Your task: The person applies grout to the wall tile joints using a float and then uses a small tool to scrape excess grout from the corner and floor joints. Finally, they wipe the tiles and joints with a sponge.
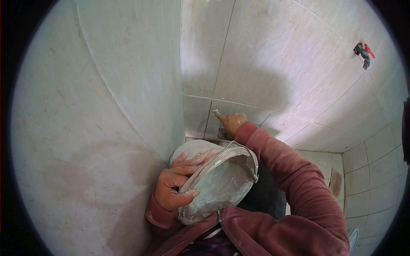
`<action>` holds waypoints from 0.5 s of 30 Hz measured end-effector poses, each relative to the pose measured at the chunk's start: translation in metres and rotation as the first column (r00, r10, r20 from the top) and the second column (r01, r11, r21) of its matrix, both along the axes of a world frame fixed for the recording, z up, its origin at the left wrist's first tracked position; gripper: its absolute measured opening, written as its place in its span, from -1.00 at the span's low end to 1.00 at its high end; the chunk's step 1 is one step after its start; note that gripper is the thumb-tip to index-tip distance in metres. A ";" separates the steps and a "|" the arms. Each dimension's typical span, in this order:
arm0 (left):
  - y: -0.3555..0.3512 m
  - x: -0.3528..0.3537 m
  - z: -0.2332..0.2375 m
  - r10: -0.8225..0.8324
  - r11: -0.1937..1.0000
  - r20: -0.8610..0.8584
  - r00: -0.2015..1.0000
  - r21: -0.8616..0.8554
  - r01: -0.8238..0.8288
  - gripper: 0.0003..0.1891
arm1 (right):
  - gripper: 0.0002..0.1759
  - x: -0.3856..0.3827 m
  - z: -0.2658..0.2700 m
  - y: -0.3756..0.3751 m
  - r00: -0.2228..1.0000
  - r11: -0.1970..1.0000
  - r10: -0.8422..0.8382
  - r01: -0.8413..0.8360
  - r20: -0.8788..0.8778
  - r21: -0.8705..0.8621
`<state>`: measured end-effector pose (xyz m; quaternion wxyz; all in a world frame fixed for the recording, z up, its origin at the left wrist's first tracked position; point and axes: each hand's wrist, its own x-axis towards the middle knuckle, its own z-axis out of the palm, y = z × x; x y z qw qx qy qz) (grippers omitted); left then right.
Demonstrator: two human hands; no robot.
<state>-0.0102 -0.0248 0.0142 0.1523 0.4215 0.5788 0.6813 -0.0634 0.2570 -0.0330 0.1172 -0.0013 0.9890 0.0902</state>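
Note:
My left hand (175,185) grips the rim of a dirty plastic bucket (222,179), crusted with pale grout and tilted against my chest. My right hand (232,121), in a dark red sleeve, reaches out to the tiled wall (273,55) near the corner. It holds a small tool (222,130) against the tile, and one grout-covered finger points along the vertical tile joint. What the tool is stays unclear, as the hand hides most of it.
Two tiled walls meet in a corner ahead. A tap with a red handle (364,52) sticks out of the right wall, high up. Smaller floor tiles (367,170) show at the lower right. The left wall (98,128) stands very close.

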 end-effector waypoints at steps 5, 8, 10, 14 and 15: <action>0.001 0.000 -0.003 0.004 0.999 -0.004 1.000 0.043 -0.004 -0.84 | -0.15 0.011 0.012 0.011 0.984 0.994 0.043 -0.059 -0.171 -0.089; -0.002 -0.002 -0.006 -0.005 1.000 -0.011 1.000 0.004 0.005 -0.81 | -0.08 0.025 0.023 0.041 0.964 0.966 0.057 -0.119 -0.260 -0.228; -0.002 -0.003 -0.007 0.020 0.999 0.007 1.000 0.032 -0.020 -0.83 | 0.00 0.048 0.051 0.058 0.977 0.895 -0.069 -0.029 -0.204 -0.446; 0.000 0.006 -0.011 0.139 0.986 0.118 0.983 0.075 -0.148 -0.89 | -0.02 0.130 0.102 0.087 0.969 0.587 -0.239 0.089 -0.067 -0.805; -0.001 0.009 -0.015 0.136 0.986 0.125 0.983 0.075 -0.146 -0.89 | 0.04 0.148 0.103 0.086 0.975 0.347 -0.183 -0.057 -0.127 -0.936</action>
